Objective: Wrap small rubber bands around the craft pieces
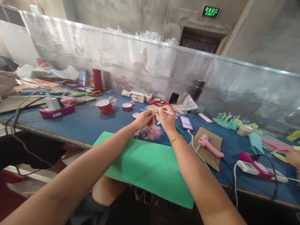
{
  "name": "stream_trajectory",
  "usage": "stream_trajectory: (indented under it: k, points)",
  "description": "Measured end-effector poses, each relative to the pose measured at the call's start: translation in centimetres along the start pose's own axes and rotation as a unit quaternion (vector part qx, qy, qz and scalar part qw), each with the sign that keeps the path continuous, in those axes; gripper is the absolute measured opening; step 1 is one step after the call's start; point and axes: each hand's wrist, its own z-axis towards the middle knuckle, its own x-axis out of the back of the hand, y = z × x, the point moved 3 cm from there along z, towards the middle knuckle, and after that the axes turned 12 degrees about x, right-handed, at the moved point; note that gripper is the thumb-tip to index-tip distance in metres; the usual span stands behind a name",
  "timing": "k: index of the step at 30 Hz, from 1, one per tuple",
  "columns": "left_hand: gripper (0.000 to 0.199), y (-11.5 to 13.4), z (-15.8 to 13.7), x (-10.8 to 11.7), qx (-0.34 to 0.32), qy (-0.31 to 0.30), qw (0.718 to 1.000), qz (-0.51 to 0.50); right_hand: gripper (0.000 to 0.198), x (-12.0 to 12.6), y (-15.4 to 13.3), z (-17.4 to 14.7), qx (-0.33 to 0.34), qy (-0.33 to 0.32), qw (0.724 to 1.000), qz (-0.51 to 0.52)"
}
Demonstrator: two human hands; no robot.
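My left hand [145, 119] is closed on a thin beige strip [153, 116], which stands upright between the fingertips. Close beside it, my right hand [167, 118] wraps round a slim pink pen [165, 111], its tip end hidden by the fingers near the strip. Just below both hands lies a loose heap of thin pink, white and purple strands [150, 133]. A green sheet [142, 165] hangs over the table's front edge and my lap, under my forearms.
Red-sided round tubs [104, 107] stand left of my hands. At right, a pink glue gun [209, 146] rests on cardboard [217, 136], near a phone [187, 122] and a purple power strip [259, 165] with cables. Another person's hand [293, 158] shows at the right edge. A perforated metal screen [112, 59] closes the back.
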Motion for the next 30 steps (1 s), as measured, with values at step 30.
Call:
stream_trajectory:
  k: [30]
  points:
    - [0.032,-0.01,0.09,-0.02,-0.007,-0.009,1.000,0.008,0.021,-0.08,0.02,0.13,-0.003,0.005,1.000,0.016]
